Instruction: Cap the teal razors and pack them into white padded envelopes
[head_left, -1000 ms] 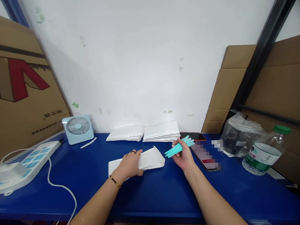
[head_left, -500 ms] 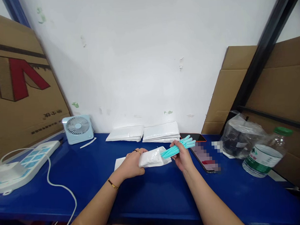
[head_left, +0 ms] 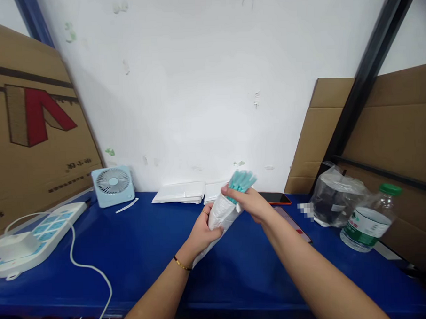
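A white bubble mailer (head_left: pixel 220 213) is held tilted above the blue table, its mouth towards the upper right. My left hand (head_left: pixel 205 230) is wrapped round its middle, the thumb pressed on the near face. A bundle of slim teal sticks (head_left: pixel 242 179) stands out of the mouth, blurred at the tips; their lower ends are hidden inside. My right hand (head_left: pixel 248 200) is closed at the mouth, its thumb lying across the sticks and reaching the mailer's edge. Its other fingers are mostly hidden behind. Flat white mailers (head_left: pixel 179 193) lie stacked by the wall, the right-hand stack (head_left: pixel 212 191) partly covered by my hands.
A light-blue fan (head_left: pixel 113 185) and a white power strip (head_left: pixel 50 232) with a cable are on the left. To the right are two phones (head_left: pixel 276 197), a bagged cup (head_left: pixel 336 196) and a water bottle (head_left: pixel 367 223). Cardboard (head_left: pixel 316 131) leans at the back right.
The mailer has turned from nearly level to steeply tilted, with the sticks now pointing up. My right hand has shifted up and left over the mouth, and more of the sticks are inside.
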A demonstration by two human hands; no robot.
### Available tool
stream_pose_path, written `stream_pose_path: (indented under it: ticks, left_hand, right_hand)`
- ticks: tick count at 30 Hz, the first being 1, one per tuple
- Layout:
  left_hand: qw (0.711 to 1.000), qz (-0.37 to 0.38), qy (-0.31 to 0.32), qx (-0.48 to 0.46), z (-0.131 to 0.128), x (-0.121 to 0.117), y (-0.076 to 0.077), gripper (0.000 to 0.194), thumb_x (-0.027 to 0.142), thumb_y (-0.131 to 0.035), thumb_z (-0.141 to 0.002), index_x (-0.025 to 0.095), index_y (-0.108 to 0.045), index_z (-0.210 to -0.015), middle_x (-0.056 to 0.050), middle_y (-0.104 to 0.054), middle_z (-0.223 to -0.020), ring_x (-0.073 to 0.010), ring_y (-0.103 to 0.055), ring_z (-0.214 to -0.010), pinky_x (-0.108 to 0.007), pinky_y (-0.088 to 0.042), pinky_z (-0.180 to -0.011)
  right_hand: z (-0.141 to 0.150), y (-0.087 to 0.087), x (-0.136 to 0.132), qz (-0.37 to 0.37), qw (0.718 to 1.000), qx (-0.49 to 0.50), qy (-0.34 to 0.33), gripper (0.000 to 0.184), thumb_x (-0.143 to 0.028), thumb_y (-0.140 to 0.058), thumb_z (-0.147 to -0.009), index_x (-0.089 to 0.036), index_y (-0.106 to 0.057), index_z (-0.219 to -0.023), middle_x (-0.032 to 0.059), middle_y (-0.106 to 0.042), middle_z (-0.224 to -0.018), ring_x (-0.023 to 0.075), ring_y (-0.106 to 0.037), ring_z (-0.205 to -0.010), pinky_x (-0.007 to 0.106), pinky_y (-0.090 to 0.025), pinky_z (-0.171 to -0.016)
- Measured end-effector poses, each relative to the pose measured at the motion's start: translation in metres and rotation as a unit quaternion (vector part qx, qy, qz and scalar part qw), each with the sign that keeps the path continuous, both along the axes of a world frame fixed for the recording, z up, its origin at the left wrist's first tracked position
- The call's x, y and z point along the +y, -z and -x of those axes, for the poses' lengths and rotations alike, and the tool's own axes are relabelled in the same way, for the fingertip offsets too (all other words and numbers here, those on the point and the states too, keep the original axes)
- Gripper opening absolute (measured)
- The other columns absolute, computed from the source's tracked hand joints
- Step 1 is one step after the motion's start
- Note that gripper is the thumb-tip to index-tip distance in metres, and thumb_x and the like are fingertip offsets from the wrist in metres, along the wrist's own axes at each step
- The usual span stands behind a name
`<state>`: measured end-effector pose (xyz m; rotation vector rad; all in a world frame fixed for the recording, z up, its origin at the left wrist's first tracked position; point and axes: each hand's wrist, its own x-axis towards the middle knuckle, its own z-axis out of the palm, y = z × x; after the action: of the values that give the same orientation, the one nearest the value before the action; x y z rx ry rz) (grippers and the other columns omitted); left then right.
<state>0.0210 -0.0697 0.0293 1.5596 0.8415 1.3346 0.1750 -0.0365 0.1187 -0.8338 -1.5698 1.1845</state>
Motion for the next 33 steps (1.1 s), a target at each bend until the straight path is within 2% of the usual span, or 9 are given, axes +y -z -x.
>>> stream_pose_path:
  ticks: [4,11,14,17,20,23,28,31,33]
  left_hand:
    - [0.989,0.025,0.036,-0.14,-0.009,-0.003,-0.001,0.071,0.024,-0.07,-0.064,0.021,-0.034,-0.125,-0.006,-0.055,-0.114,-0.0176,-0.055,-0.094,-0.029,-0.042,-0.082]
    - [0.97,0.065,0.092,-0.217,-0.001,-0.007,0.003,0.079,0.025,-0.075,-0.059,0.022,-0.037,-0.128,-0.007,-0.057,-0.114,-0.0196,-0.056,-0.091,-0.028,-0.042,-0.077]
    - [0.969,0.065,0.097,-0.219,0.005,-0.007,0.007,0.078,0.024,-0.075,-0.058,0.021,-0.04,-0.128,-0.007,-0.059,-0.111,-0.0192,-0.056,-0.09,-0.027,-0.042,-0.076]
    - [0.967,0.081,0.098,-0.22,0.012,-0.005,0.011,0.073,0.025,-0.074,-0.057,0.019,-0.045,-0.124,-0.005,-0.062,-0.101,-0.018,-0.056,-0.085,-0.026,-0.042,-0.074]
    - [0.966,0.111,0.114,-0.204,0.017,0.003,0.012,0.062,0.027,-0.07,-0.058,0.015,-0.051,-0.115,-0.006,-0.063,-0.092,-0.0185,-0.057,-0.081,-0.027,-0.043,-0.071]
    - [0.974,0.117,0.104,-0.165,0.019,0.021,-0.003,0.053,0.027,-0.063,-0.062,0.013,-0.052,-0.112,-0.007,-0.064,-0.09,-0.0207,-0.058,-0.08,-0.03,-0.043,-0.071]
    - [0.998,-0.057,0.025,-0.031,0.025,0.037,-0.048,0.043,0.015,-0.05,-0.063,0.013,-0.057,-0.106,-0.005,-0.063,-0.1,-0.0211,-0.055,-0.093,-0.032,-0.042,-0.084]
    - [0.982,-0.147,0.038,0.114,0.034,0.013,-0.057,0.055,0.005,-0.047,-0.062,0.018,-0.054,-0.116,-0.004,-0.057,-0.118,-0.0214,-0.049,-0.109,-0.035,-0.035,-0.097]
    - [0.964,-0.169,0.044,0.2,0.042,-0.016,-0.047,0.055,0.003,-0.043,-0.065,0.021,-0.055,-0.116,-0.003,-0.056,-0.121,-0.0198,-0.047,-0.115,-0.035,-0.031,-0.102]
  right_hand:
    - [0.01,-0.037,-0.007,-0.051,0.989,-0.136,-0.041,0.034,-0.043,-0.074,-0.059,-0.016,-0.069,-0.08,0.0033,-0.068,-0.074,0.0196,-0.059,-0.069,0.028,-0.044,-0.061]
    - [0.006,-0.074,-0.016,-0.092,0.946,-0.298,-0.087,0.042,-0.05,-0.069,-0.064,-0.017,-0.068,-0.09,0.0046,-0.067,-0.084,0.0183,-0.058,-0.078,0.026,-0.044,-0.065]
    - [-0.008,-0.087,-0.021,-0.177,0.922,-0.328,-0.107,0.047,-0.05,-0.066,-0.069,-0.021,-0.063,-0.105,0.0062,-0.063,-0.102,0.019,-0.056,-0.089,0.028,-0.044,-0.071]
    - [-0.023,-0.091,-0.019,-0.285,0.869,-0.36,-0.183,0.055,-0.044,-0.073,-0.062,-0.024,-0.06,-0.112,0.0057,-0.054,-0.118,0.0201,-0.051,-0.102,0.03,-0.043,-0.081]
    - [-0.028,-0.087,-0.007,-0.356,0.823,-0.398,-0.193,0.037,-0.038,-0.074,-0.063,-0.023,-0.067,-0.096,0.0049,-0.052,-0.119,0.0192,-0.052,-0.101,0.03,-0.042,-0.084]
    - [-0.021,-0.083,0.007,-0.419,0.816,-0.383,-0.104,0.017,-0.033,-0.064,-0.075,-0.021,-0.069,-0.086,0.0057,-0.057,-0.108,0.0177,-0.055,-0.094,0.031,-0.043,-0.082]
    - [-0.017,-0.071,-0.012,-0.53,0.784,-0.321,0.038,0.011,-0.025,-0.056,-0.081,-0.019,-0.065,-0.081,0.0078,-0.057,-0.104,0.0178,-0.055,-0.09,0.031,-0.043,-0.076]
    - [-0.028,-0.033,-0.05,-0.578,0.724,-0.375,0.017,0.013,-0.024,-0.053,-0.083,-0.019,-0.064,-0.076,0.0097,-0.054,-0.113,0.0219,-0.05,-0.099,0.036,-0.039,-0.079]
    - [-0.036,0.007,-0.075,-0.555,0.702,-0.443,-0.04,0.018,-0.019,-0.047,-0.086,-0.019,-0.062,-0.075,0.0073,-0.059,-0.1,0.0178,-0.051,-0.087,0.033,-0.038,-0.074]
